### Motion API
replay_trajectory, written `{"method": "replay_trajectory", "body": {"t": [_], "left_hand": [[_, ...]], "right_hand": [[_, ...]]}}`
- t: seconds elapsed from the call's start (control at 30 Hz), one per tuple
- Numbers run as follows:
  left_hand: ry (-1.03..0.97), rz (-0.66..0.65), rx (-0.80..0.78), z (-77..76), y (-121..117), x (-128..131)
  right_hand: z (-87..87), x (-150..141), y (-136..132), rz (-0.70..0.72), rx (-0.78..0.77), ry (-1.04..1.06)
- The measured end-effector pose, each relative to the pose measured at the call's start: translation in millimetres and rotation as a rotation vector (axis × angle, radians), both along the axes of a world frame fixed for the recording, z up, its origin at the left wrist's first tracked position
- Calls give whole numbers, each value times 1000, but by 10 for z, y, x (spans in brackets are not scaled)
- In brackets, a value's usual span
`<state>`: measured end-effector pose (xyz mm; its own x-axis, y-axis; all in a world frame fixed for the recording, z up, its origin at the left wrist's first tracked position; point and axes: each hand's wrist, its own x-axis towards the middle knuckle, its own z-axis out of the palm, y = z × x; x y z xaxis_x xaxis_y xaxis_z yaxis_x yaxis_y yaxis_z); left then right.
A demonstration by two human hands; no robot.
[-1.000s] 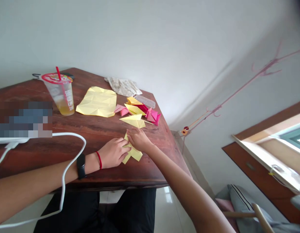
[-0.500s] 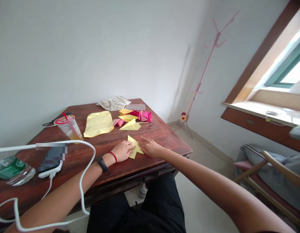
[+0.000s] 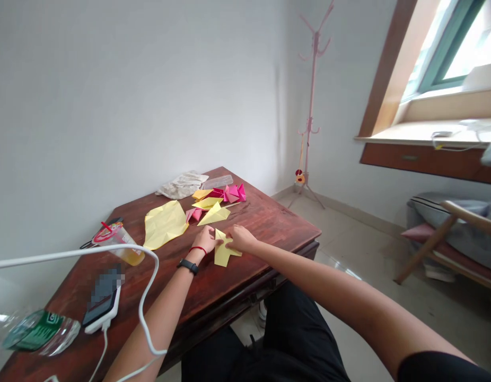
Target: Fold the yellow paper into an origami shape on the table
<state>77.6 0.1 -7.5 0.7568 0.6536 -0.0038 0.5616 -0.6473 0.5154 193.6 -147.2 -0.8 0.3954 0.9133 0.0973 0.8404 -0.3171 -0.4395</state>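
Behind everything, a plain pale wall [image 3: 150,79], and before it a dark reddish wooden table [image 3: 269,223]. Beyond the surface's right edge, a pink coat rack [image 3: 310,95]; farther off past the near right corner, a wooden chair [image 3: 472,215], only partly in view. Above the left part of the surface, a white cable [image 3: 141,305] in a wide loop. Along the far edge, close to the far right corner, a rumpled whitish cloth [image 3: 184,184]. About mid-surface, a creased yellow sheet [image 3: 166,223], spread open. At the left edge, a clear bottle [image 3: 42,331] with a green label; nearer the far left corner, a cup [image 3: 134,257] with a red straw and yellowish drink. Between bottle and cup, a phone [image 3: 102,297], screen blurred out. Just inside the near edge, a left hand [image 3: 205,240] and a right hand [image 3: 240,239] on either side of a folded yellow paper [image 3: 222,256] — left one half curled, thumb at the paper's left side; right one curled more tightly, thumb down on its right side. Cannot tell whether firmly pinched or merely pressed. On that paper, a point toward the far edge, two tails toward the near edge. By the far right corner, a clear plastic box [image 3: 217,182]; inward from it, folded pink pieces [image 3: 234,193] and a pale yellow folded piece [image 3: 214,213]. On the left wrist, a black band [image 3: 189,266] and, thinner still, a red cord [image 3: 198,248].
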Motion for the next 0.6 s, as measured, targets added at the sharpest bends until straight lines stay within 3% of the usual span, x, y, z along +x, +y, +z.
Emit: {"method": "replay_trajectory", "body": {"t": [0.23,0.4,0.6], "left_hand": [[-2,45,-161,-24,38,123],[-60,-27,-361,-8,45,106],[-244,-92,-627,187,136,-20]], "right_hand": [[-65,120,160,-84,5,169],[-131,125,113,-117,82,328],[-127,156,196,-43,265,591]]}}
